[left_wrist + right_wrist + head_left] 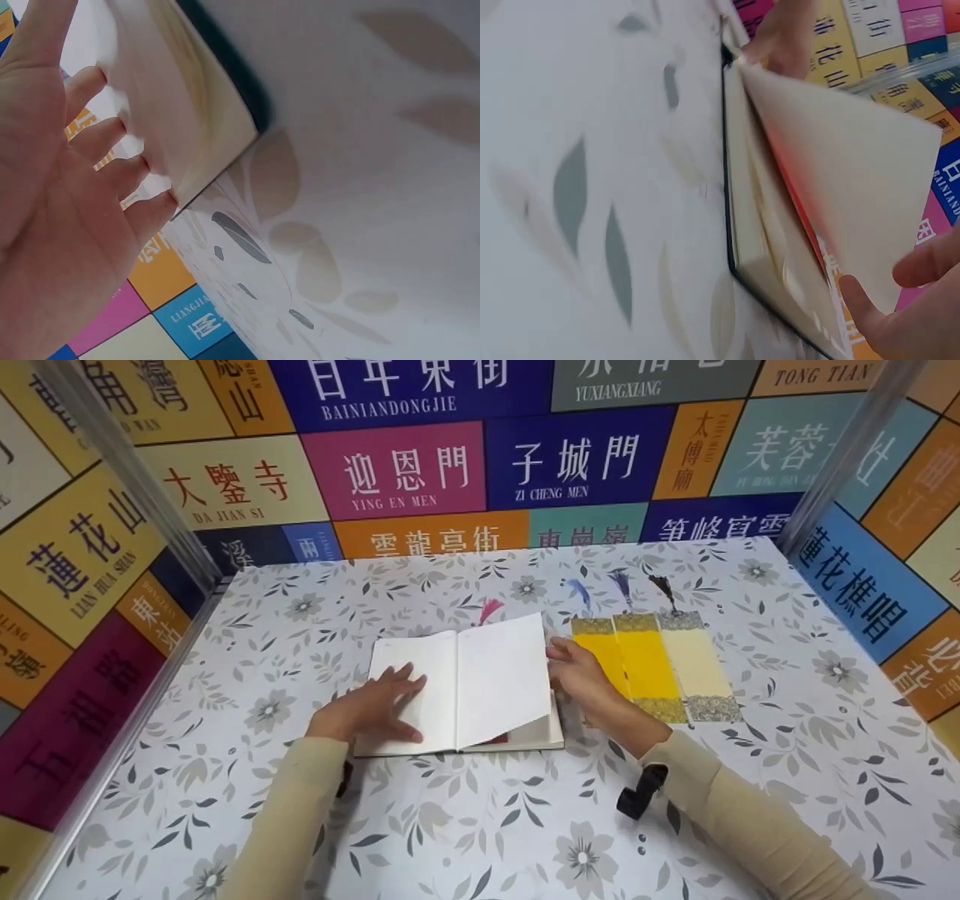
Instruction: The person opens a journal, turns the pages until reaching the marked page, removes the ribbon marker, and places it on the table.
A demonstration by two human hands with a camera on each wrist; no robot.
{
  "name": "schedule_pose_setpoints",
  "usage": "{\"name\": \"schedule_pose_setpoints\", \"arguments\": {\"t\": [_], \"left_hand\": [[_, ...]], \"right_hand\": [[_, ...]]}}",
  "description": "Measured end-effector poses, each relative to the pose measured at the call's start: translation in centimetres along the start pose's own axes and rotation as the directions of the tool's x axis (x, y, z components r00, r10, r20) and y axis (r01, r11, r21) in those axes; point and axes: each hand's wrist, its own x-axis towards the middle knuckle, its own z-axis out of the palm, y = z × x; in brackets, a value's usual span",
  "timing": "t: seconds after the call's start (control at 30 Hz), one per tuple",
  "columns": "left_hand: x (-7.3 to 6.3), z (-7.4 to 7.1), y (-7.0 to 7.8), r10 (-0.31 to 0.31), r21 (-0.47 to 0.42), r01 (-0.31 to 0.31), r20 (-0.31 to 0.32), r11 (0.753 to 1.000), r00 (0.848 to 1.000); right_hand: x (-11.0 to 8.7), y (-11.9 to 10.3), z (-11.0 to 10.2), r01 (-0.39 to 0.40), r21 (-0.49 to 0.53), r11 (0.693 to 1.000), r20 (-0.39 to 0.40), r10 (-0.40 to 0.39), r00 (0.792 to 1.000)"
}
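Note:
A notebook with blank white pages (420, 660) lies spread on the table. My left hand (371, 705) rests on its left page with the fingers apart; the left wrist view shows that palm (67, 217) beside the page edges. My right hand (581, 667) pinches the outer edge of a raised right-hand page (502, 675). In the right wrist view, the fingers (930, 262) are at the edge of that page. Beneath it shows part of a red strip (799, 199), and a pink tassel (491, 610) sticks out past the notebook's top.
Right of the notebook lie two yellow bookmarks (651, 660) and a cream bookmark (701, 664), with blue, purple and dark tassels (661, 591). A leaf-patterned cloth (300, 802) covers the table. Walls with coloured place-name panels (405, 472) stand behind and at both sides.

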Motion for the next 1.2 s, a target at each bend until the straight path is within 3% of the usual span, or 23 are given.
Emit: {"name": "schedule_pose_setpoints", "arguments": {"t": [0.1,0.2,0.33,0.7,1.03,1.2], "left_hand": [[0.0,0.0,-0.1,-0.009,-0.001,0.009,0.005,1.000,1.000],[0.0,0.0,-0.2,-0.017,-0.012,0.017,0.011,1.000,1.000],[0.0,0.1,-0.3,-0.006,-0.024,0.007,0.014,1.000,1.000],[0.0,0.0,-0.3,0.023,-0.039,-0.022,0.005,0.999,1.000],[0.1,0.0,-0.3,0.059,-0.026,-0.059,0.000,0.998,0.998],[-0.4,-0.3,-0.3,0.050,-0.033,-0.051,-0.007,0.998,0.999]], "right_hand": [[-0.1,-0.2,0.0,-0.087,0.229,0.969,0.056,0.076,0.996],[0.0,-0.1,0.3,-0.139,0.327,0.935,0.089,0.116,0.989],[0.1,0.5,0.9,-0.159,0.293,0.943,0.093,0.137,0.986],[0.3,1.4,1.4,-0.091,0.140,0.986,0.129,0.073,0.989],[0.4,0.3,1.8,-0.113,0.218,0.969,0.155,0.079,0.985],[0.4,-0.5,2.1,-0.086,0.263,0.961,0.255,0.017,0.967]]}}
